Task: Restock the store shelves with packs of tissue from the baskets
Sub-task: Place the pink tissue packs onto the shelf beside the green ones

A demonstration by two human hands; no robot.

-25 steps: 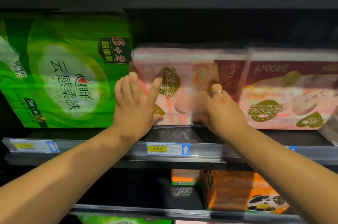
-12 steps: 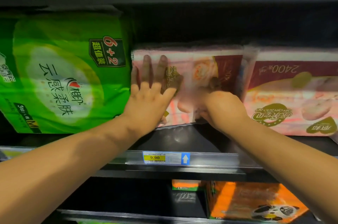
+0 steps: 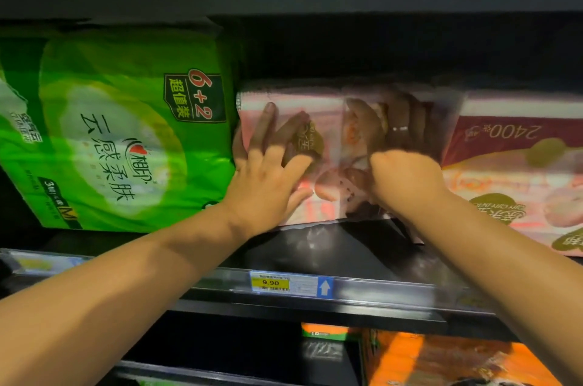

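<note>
The pink pack (image 3: 328,120) has gone deeper into the shelf (image 3: 347,250) than it was 1 second ago. More bare shelf shows in front of it now. The left hand (image 3: 268,187) had its fingers close together before. Now its fingers (image 3: 268,120) are spread wide and lie flat on the front of the pack. The right hand (image 3: 407,177) had its fingers tucked in half a second ago. Now its fingers (image 3: 399,120) look straight and reach up the right part of the pack, but they are blurry. Neither hand wraps around the pack. Both seem to push it.

I think this pack is almost in its place, so the hands can soon let go and fetch another one.

This shelf holds 3 packs in view. A big green pack (image 3: 126,139) is on the left. The pink pack sits in the middle, touching the green one. Another pink pack (image 3: 511,171) is on the right, closer to the front. A price tag (image 3: 284,283) says 9.90. The shelf below holds orange packs (image 3: 441,363). No basket can be seen.
</note>
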